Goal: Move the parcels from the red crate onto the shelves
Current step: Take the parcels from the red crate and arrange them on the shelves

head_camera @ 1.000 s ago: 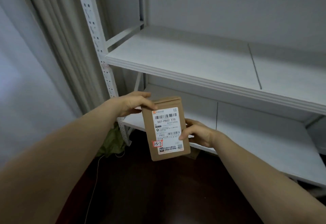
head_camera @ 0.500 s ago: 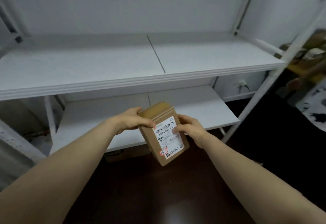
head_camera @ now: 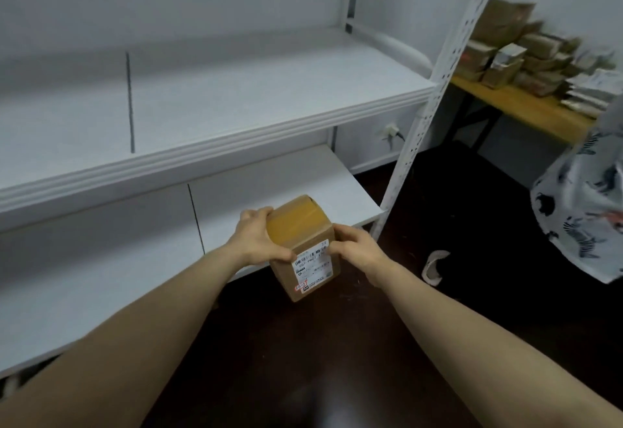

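Observation:
A small brown cardboard parcel [head_camera: 303, 242] with a white barcode label is held in front of me, tilted, its taped top toward the shelves. My left hand [head_camera: 258, 240] grips its left side and my right hand [head_camera: 354, 249] grips its right side. It hangs just in front of the right end of the lower white shelf [head_camera: 269, 181]. The upper white shelf [head_camera: 236, 100] lies bare above it. The red crate is out of view.
A white perforated shelf post [head_camera: 428, 104] stands at the right. Beyond it a wooden table [head_camera: 526, 111] carries several stacked parcels. A person in a patterned garment [head_camera: 586, 212] stands at the right edge. The floor is dark.
The view has swung right along the shelves. The parcel stays in both hands and has tipped so its taped top shows. The wooden table and the person have come into view.

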{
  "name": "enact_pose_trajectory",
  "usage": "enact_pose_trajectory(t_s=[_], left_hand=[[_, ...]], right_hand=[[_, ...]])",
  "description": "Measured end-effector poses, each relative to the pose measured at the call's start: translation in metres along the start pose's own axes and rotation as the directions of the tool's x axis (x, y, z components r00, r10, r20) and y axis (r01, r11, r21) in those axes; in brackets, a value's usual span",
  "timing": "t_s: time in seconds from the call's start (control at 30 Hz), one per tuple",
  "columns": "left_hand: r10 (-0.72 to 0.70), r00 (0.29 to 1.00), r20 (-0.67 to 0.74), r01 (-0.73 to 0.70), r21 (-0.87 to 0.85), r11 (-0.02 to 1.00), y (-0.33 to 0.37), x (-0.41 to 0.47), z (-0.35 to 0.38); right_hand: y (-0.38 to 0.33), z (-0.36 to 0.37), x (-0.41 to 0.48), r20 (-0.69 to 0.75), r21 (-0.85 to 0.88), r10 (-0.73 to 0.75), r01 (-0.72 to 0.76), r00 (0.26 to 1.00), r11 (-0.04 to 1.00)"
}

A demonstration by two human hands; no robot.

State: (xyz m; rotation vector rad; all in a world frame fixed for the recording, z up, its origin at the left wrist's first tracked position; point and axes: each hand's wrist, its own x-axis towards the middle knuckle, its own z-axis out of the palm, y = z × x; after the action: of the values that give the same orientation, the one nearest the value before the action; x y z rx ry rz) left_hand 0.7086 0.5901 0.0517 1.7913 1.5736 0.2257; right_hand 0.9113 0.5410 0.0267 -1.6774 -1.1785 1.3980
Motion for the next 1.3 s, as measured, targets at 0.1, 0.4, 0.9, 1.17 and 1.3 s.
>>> enact_pose_trajectory(t_s=[0.1,0.4,0.9,1.17,1.3], left_hand=[[0.043,0.999,-0.011,-0.042,0.048,0.998,0.016,0.029,0.02],[0.092,0.995,0.025,-0.095,0.14,0.986,0.025,0.138,0.044],[0.058,0.998,-0.016,-0.057,0.049,0.997,-0.011,0.274,0.091],[0.006,1.0,-0.017,-0.004,0.085,0.996,-0.036,0.325,0.118],[0.004,1.0,-0.003,-0.003,0.099,0.995,-0.042,0.337,0.131]], right_hand=[[0.006,-0.024,0.029,-0.045,-0.034,-0.001,-0.001,0.999,0.999],[0.01,-0.059,0.136,0.04,-0.503,-0.153,0.152,0.987,0.851],[0.035,-0.08,0.309,0.238,-0.749,-0.078,0.234,0.968,0.619],[0.074,-0.069,0.367,0.227,-0.734,-0.128,0.256,0.965,0.629],[0.096,-0.067,0.379,0.215,-0.729,-0.127,0.246,0.968,0.639]])
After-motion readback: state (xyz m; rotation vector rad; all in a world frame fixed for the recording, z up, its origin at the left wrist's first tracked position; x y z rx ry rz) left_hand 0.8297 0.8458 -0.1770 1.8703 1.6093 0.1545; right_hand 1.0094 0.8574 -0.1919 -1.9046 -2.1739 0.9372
